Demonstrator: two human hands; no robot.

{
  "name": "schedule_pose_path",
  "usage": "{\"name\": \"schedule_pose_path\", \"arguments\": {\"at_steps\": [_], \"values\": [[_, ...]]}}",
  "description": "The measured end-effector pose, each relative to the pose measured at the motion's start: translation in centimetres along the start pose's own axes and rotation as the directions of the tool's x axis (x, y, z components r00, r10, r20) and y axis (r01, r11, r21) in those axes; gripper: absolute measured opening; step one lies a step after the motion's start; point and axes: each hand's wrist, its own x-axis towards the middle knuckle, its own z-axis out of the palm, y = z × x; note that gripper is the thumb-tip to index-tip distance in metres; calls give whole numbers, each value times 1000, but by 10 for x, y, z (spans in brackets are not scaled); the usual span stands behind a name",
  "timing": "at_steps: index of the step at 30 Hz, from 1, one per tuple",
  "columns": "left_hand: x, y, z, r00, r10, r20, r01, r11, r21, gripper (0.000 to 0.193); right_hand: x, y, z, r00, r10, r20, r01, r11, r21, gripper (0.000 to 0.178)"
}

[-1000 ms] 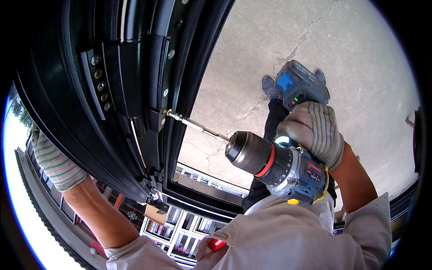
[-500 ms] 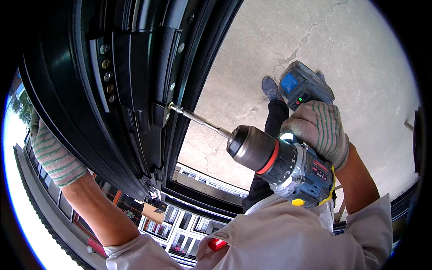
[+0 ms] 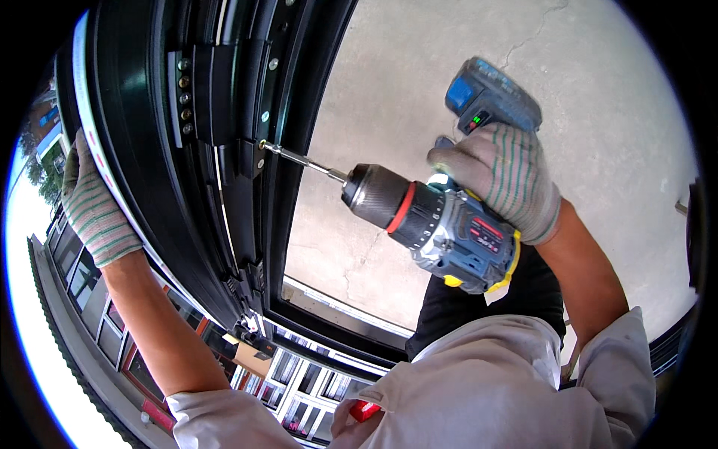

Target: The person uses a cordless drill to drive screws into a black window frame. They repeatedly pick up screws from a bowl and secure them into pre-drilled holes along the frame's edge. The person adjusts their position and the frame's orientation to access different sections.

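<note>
My right hand [image 3: 505, 176], in a knitted glove with green stripes, is wrapped round the handle of a cordless drill [image 3: 479, 232] with a blue battery. From its chuck [image 3: 372, 196] a long screwdriver bit [image 3: 308, 161] points left, and its tip meets a brass-coloured screw [image 3: 262, 144] in a small plate on the black metal door [image 3: 138, 120]. My left hand [image 3: 99, 209], in a matching glove, grips the door's outer left edge; its fingertips are partly hidden there. Above the bit, more screws show in a vertical row on a plate [image 3: 185, 97].
Grey concrete floor [image 3: 404, 82] with cracks spreads right of the door. A black frame [image 3: 329, 331] runs across below. A cardboard box [image 3: 253, 359] and a building with white-framed windows [image 3: 299, 382] stand beyond it. My legs are below the drill.
The door and drill sit higher and further left in view. A white strip with red marks now shows along the door's left edge. The bit tip stays at the screw.
</note>
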Motion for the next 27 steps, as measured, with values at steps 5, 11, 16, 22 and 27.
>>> {"name": "schedule_pose_path", "arguments": {"at_steps": [5,11,16,22,27], "values": [[-6,2,1,997,71,-31,-70,997,20,36,-24,-16,0,994,93,50,-97,992,85,39],[-41,33,14,961,-29,-275,-33,975,-219,33,-78,-22,-12,962,202,183,-235,955,181,40],[-125,51,6,986,156,-57,-167,923,-346,27,-129,-9,-22,948,262,181,-295,936,191,44],[-269,43,92,860,-348,374,498,734,-463,23,-173,12,-24,949,294,116,-313,927,205,48],[-321,25,145,495,-515,700,868,323,-376,29,-193,30,-32,950,283,131,-312,881,357,54]]}}
